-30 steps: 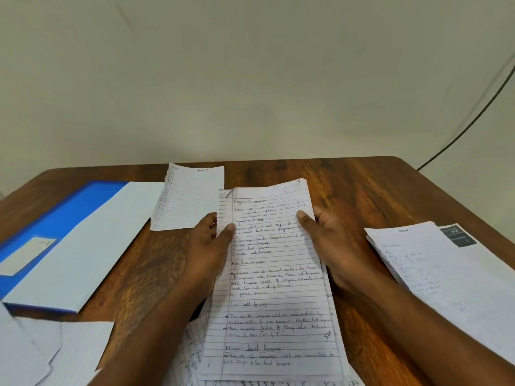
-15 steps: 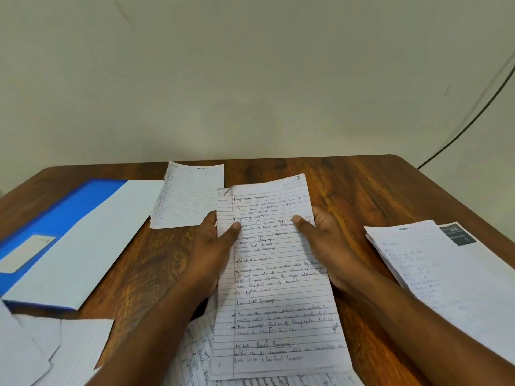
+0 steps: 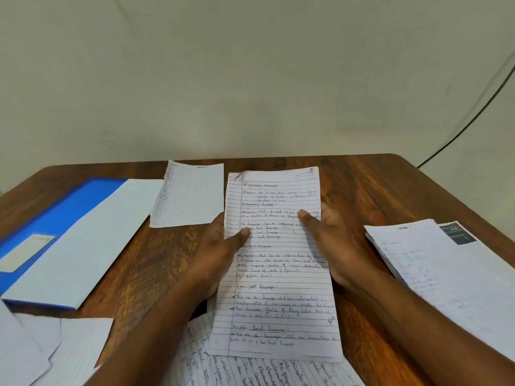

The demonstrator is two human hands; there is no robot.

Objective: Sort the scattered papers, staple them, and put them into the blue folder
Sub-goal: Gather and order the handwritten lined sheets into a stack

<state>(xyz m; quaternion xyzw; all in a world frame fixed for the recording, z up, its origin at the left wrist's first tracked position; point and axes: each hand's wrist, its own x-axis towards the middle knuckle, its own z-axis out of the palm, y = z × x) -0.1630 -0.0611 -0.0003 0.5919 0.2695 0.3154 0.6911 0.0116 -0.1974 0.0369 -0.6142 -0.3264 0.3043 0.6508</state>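
The handwritten sheet is held up above the middle of the table, pinched along both long edges; the left hand grips the left margin with its thumb laid across the page and its fingers hidden behind; the right hand grips the right edge in the same manner, thumb on the written face. Further handwritten pages lie beneath it at the near edge; a small lined sheet lies flat just to the far left of it; a stack of printed papers rests at the right, well apart; loose blank sheets are spread at the near left. The blue folder lies at the far left, partly covered by a white sheet; no stapler is seen in view.

The step in hand is judged to be sorting; the circled mark in the top right corner is probably a page number, though it is too small to be read. The sheet is best kept taut and level so that it can be read, then laid square on its matching pile with edges aligned, so that later stapling catches every page; a light pinch is advised, since thin paper creases easily.
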